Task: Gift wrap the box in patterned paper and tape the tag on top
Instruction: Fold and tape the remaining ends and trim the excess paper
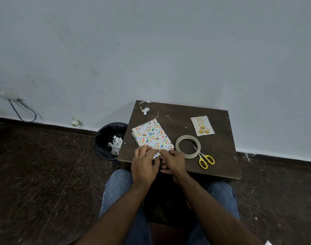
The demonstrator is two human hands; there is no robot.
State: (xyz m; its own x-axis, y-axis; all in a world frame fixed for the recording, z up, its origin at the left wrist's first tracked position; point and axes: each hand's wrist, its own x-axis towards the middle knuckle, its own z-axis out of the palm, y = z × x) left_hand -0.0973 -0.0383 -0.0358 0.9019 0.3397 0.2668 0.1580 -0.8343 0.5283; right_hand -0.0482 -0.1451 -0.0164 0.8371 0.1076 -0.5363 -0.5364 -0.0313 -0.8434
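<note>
Head view. The box (152, 135), its top and sides covered in patterned paper, lies toward the left of the small dark table (220, 156), its near end at the table's front edge, where both hands can reach it. The left hand (145, 165) curls over the loose paper at that end, apparently holding the fold flat; the right hand (172, 162) pinches the same flap from the other side, index fingertip on the top edge. This looks like closing the last open end. The tape roll (188, 146) sits just right of the box, the yellow-handled scissors (204, 157) lying across its rim, both within easy reach. The tag (202, 125) waits further back, apart, not yet attached. A bin (110, 140) beside the table holds paper offcuts.
</note>
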